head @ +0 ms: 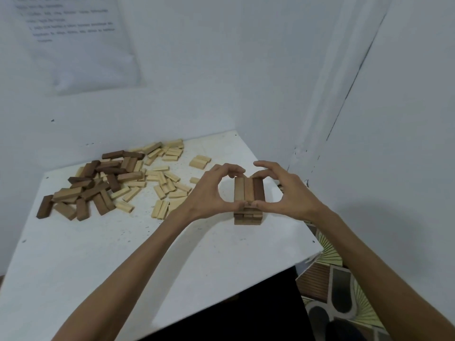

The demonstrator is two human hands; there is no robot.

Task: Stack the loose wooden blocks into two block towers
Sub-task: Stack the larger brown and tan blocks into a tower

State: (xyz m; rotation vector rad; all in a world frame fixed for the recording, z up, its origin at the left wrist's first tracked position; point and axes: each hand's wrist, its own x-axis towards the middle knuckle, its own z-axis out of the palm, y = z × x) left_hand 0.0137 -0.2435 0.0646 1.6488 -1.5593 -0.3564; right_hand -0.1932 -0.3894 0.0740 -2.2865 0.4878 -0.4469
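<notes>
Where the short brown wooden block tower (248, 191) stands, left hand (209, 193) at nine o'clock, right hand (286, 195) at three, fingers (229, 168) pinching its top layer.

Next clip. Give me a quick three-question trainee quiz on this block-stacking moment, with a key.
1. True or false: the left hand and right hand both pinch the tower at its top layer.
2. How many blocks lie side by side in that top layer? A two, B three, C five.
3. The loose blocks on the table lie to the tower's ____ (the person's left or right).
Key: 1 true; 2 B; 3 left.
</notes>
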